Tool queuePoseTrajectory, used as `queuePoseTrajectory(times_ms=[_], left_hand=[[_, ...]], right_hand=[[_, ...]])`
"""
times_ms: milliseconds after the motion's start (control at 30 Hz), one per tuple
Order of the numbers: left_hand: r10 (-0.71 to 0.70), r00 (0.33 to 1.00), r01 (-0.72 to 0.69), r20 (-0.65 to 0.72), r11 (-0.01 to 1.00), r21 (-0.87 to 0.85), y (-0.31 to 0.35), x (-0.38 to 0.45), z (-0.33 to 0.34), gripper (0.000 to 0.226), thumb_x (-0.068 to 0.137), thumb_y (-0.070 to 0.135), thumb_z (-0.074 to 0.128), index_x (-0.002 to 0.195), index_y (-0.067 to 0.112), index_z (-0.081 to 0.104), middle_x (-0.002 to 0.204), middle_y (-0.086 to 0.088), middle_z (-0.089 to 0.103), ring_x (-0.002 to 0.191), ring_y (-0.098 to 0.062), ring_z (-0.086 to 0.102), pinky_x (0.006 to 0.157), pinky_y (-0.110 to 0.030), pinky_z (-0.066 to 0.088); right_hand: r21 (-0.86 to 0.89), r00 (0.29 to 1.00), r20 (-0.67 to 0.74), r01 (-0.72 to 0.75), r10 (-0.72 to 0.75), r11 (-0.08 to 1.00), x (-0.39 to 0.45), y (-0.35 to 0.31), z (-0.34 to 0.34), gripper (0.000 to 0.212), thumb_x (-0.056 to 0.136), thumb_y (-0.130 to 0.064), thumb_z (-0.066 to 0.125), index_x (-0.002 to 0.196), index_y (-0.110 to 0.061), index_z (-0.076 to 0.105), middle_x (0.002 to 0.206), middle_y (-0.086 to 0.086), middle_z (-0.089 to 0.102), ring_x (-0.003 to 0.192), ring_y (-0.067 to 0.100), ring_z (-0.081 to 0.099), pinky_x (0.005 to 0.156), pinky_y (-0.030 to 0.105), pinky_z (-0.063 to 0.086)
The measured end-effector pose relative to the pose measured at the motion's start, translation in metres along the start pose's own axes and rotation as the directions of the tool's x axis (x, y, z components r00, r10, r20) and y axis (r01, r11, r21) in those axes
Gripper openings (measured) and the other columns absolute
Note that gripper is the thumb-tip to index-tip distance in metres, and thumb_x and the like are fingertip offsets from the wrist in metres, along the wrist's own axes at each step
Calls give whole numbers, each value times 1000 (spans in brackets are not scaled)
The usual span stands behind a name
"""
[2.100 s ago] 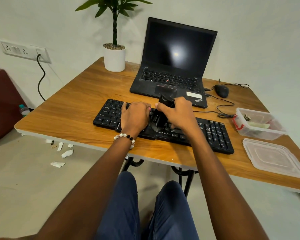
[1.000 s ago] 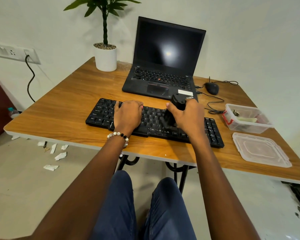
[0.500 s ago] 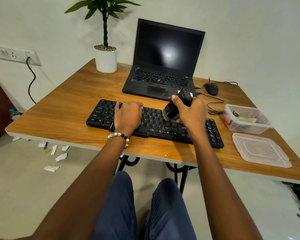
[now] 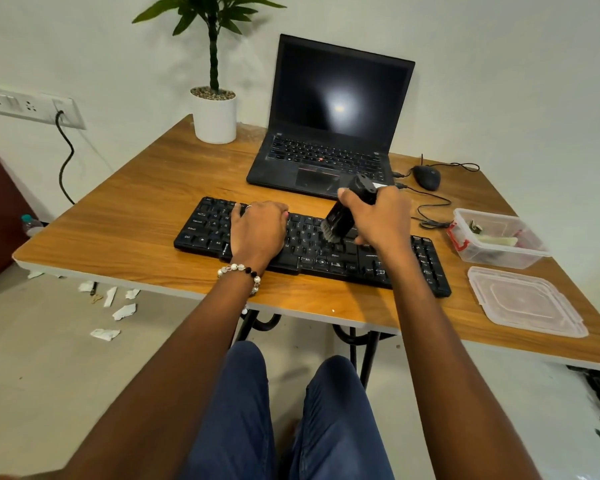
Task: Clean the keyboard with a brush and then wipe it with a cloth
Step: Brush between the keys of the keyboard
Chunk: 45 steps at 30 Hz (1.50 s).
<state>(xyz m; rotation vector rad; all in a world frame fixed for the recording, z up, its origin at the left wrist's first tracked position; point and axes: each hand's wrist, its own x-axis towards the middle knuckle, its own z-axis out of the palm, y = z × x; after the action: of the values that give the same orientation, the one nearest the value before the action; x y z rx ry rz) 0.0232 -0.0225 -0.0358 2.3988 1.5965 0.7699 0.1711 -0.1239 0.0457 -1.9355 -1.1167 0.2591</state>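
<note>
Black keyboard [image 4: 312,247] with white legends on a wood-grain brown table [image 4: 146,216]. Behind the keyboard a black laptop [image 4: 329,123] — red dot among its keys — and a white pot [image 4: 214,117] holding green leaves. Right of the keyboard, a clear tub [image 4: 496,242] with a red clasp.

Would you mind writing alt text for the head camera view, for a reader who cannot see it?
A person's right hand grips a black brush, bristles on the black keyboard, while the left hand rests flat on its left half. Behind on the wooden table stand an open laptop and a potted plant.
</note>
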Motion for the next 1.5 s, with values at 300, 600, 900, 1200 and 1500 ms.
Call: queuePoseTrajectory(times_ms=[300,600,900,1200,1500], left_hand=[[-4,1000,4,1,1000,-3,0,0,1,32,102,34,39,123,30,62,124,5,65,121,-16,54,117,-47,17],[14,1000,-14,-16,1000,10,1,-1,1,32,102,33,40,124,28,62,124,4,65,121,-17,54,115,-49,21],[7,1000,-7,-4,1000,-1,1,-1,-1,32,102,33,39,125,29,61,125,3,64,123,-17,52,116,-48,19],[-2,1000,2,-8,1000,-9,1,-1,-2,31,101,33,40,124,29,62,124,4,65,122,-16,53,116,-47,20],[-1,1000,1,-12,1000,-30,-1,-1,0,32,101,34,40,123,29,63,123,6,66,122,-15,53,116,-47,19]], right_hand=[[-208,966,260,49,7,977,-4,-12,-10,31,87,-39,66,81,-9,59,69,5,68,50,21,67,53,35,58],[-171,992,40,126,-121,977,-13,-12,20,42,84,-53,63,74,-12,55,79,8,67,71,26,66,63,46,57],[-25,979,204,7,-2,1000,3,-15,3,42,79,-46,69,87,-5,65,79,14,71,52,18,62,46,32,53],[-166,981,128,164,-143,973,-7,-15,27,39,87,-46,64,79,-9,58,75,7,65,70,25,66,59,38,54],[-97,993,70,101,-94,990,7,-18,28,47,81,-55,65,83,-8,62,77,5,67,65,20,64,53,36,53]])
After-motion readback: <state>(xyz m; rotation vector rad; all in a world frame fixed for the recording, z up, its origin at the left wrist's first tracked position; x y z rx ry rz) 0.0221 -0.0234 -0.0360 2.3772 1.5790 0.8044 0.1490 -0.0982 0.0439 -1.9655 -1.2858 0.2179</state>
